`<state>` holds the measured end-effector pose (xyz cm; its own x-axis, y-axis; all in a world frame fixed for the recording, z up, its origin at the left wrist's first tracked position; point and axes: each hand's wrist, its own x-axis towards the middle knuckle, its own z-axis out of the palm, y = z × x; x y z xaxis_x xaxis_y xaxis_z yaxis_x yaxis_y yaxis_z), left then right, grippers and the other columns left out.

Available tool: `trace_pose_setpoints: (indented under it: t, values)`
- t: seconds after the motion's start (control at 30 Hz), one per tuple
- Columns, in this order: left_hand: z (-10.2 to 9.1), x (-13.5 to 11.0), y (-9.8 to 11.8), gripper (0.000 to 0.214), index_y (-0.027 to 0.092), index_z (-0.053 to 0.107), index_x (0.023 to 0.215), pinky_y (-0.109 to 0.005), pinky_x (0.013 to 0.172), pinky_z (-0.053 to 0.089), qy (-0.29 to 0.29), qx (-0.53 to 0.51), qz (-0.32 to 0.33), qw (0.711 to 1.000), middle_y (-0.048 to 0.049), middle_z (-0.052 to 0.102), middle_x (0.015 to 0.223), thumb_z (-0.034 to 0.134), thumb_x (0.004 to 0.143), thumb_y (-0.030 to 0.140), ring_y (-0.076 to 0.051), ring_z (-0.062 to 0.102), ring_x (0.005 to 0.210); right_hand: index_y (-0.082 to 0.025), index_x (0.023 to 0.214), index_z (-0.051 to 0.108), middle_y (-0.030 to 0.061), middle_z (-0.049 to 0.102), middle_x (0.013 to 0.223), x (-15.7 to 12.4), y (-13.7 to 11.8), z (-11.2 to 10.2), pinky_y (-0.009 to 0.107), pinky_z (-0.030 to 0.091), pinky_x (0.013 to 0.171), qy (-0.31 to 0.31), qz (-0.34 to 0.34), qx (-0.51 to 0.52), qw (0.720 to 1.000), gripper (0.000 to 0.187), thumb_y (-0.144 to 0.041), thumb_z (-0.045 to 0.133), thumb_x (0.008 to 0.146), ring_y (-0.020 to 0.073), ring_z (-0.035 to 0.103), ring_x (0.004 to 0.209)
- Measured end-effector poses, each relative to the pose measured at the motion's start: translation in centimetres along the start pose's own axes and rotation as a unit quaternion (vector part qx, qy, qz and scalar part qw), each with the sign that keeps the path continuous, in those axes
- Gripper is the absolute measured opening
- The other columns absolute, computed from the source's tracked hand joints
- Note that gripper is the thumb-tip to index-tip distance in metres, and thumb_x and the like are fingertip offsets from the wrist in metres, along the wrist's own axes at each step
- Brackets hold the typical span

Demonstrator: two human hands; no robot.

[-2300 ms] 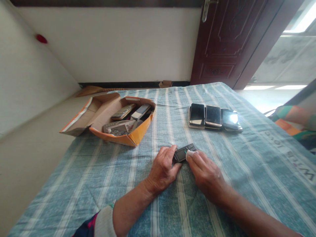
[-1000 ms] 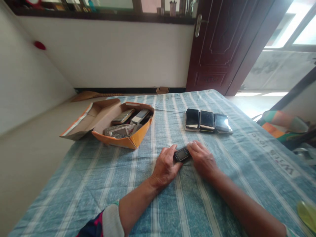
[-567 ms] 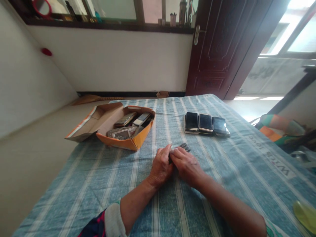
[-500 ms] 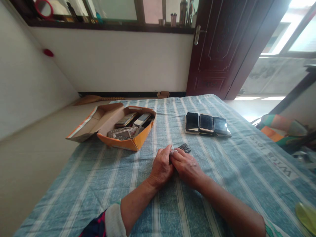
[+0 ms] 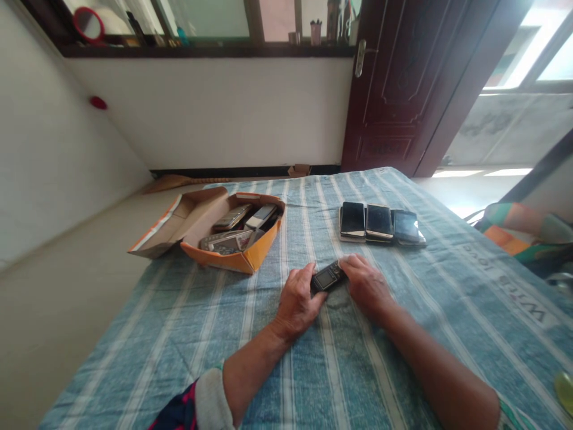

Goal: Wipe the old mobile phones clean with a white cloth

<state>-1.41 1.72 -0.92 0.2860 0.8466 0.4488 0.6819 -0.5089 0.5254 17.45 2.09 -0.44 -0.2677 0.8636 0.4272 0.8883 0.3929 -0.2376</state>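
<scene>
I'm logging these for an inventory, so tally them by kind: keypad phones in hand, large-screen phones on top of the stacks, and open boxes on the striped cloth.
Keypad phone: 1
Large-screen phones on top: 3
Open box: 1
Total: 5
Phones inside the box overlap too much to count surely.

On the striped blue-green cloth, between 3 and 4 o'clock in the view, 2 printed words stand: "love" and a larger one beginning with "W", its other letters unclear.
</scene>
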Motion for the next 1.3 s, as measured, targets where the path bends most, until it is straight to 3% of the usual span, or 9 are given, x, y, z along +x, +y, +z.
trace_pose_setpoints:
  t: [0.13,0.23,0.3,0.5,0.77,1.03,1.3]
  values:
    - [-0.1,0.0,-0.1,0.059,0.014,0.049,0.122,-0.042,0.087,0.052,-0.002,0.004,0.004,1.0,-0.0085,0.065,0.1,0.07,0.067,0.012,-0.025,0.058,0.095,-0.014,0.11,0.062,0.0098,0.062,0.102,-0.8,-1.2,-0.1,0.033,0.048,0.091,0.062,-0.074,0.073,0.993,0.03,-0.006,0.04,0.091,0.0222,0.053,0.107]
    - [-0.1,0.0,-0.3,0.056,0.015,0.049,0.124,-0.042,0.086,0.052,-0.001,0.005,0.011,1.0,-0.009,0.065,0.1,0.065,0.07,0.011,-0.025,0.059,0.095,-0.014,0.115,0.059,0.0092,0.063,0.104,-1.2,-3.0,0.1,0.035,0.048,0.096,0.063,-0.171,0.112,0.977,0.029,-0.01,0.039,0.094,0.0227,0.051,0.115]
    - [-0.1,0.0,-0.4,0.054,0.015,0.049,0.124,-0.042,0.086,0.053,0.001,0.004,0.015,1.0,-0.0095,0.064,0.101,0.062,0.071,0.011,-0.025,0.059,0.095,-0.013,0.113,0.06,0.0104,0.062,0.104,-1.4,-3.8,0.4,0.036,0.049,0.095,0.063,-0.195,0.105,0.973,0.027,-0.012,0.04,0.094,0.0247,0.049,0.118]
    - [-0.1,-0.2,-0.3,0.059,0.018,0.048,0.124,-0.042,0.086,0.053,0.002,0.006,0.013,1.0,-0.0071,0.064,0.101,0.066,0.069,0.011,-0.024,0.06,0.095,-0.014,0.113,0.059,0.0115,0.062,0.103,-1.4,-2.7,1.1,0.041,0.052,0.09,0.047,-0.104,0.042,0.993,0.031,-0.008,0.037,0.092,0.0273,0.047,0.121]
    - [-0.1,-0.2,-0.4,0.056,0.016,0.048,0.123,-0.04,0.084,0.053,0.001,0.024,0.027,0.999,-0.0083,0.064,0.099,0.066,0.07,0.011,-0.024,0.059,0.093,-0.012,0.112,0.059,0.0109,0.062,0.105,-1.9,-3.4,0.9,0.037,0.051,0.091,0.037,-0.153,0.046,0.986,0.027,-0.011,0.038,0.094,0.026,0.05,0.116]
    - [-0.2,-0.1,-0.2,0.059,0.017,0.049,0.122,-0.042,0.085,0.052,-0.003,0.014,0.014,1.0,-0.0069,0.064,0.099,0.069,0.067,0.011,-0.024,0.059,0.094,-0.014,0.107,0.06,0.014,0.061,0.103,-1.7,-2.3,0.9,0.041,0.051,0.088,0.043,-0.06,-0.011,0.997,0.03,-0.004,0.039,0.089,0.0296,0.049,0.116]
    - [0.0,0.0,-0.5,0.055,0.017,0.049,0.123,-0.042,0.087,0.052,-0.003,0.018,0.022,1.0,-0.0076,0.064,0.1,0.065,0.071,0.012,-0.024,0.059,0.095,-0.012,0.109,0.061,0.0129,0.063,0.103,-2.0,-4.1,0.4,0.039,0.052,0.091,0.041,-0.155,0.081,0.984,0.03,-0.007,0.038,0.09,0.0257,0.052,0.113]
